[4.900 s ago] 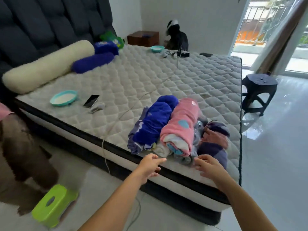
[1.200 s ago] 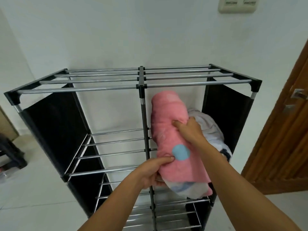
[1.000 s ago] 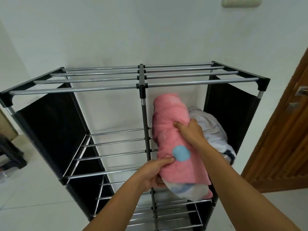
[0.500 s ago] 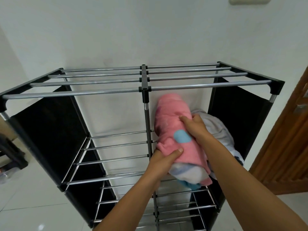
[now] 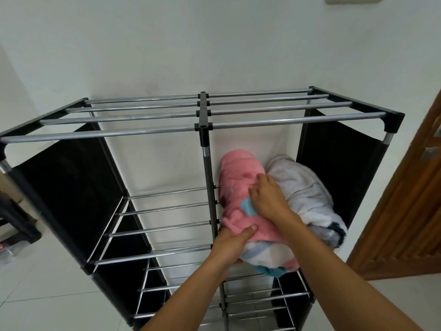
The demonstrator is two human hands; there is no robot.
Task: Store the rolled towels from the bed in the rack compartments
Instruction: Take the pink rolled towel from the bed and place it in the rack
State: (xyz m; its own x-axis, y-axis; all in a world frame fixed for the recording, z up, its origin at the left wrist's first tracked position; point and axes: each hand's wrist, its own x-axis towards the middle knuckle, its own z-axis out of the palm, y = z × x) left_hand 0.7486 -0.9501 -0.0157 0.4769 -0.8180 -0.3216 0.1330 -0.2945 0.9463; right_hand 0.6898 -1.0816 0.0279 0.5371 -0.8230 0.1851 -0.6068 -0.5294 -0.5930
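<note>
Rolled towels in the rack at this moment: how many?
2. The pink towel lies in the upper right compartment beside the centre post, held by both hands; the white towel lies right of it, against the black side panel.

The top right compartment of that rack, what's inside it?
A pink rolled towel beside a white rolled towel, both lying on the rack bars. Anything under them is hidden.
</note>
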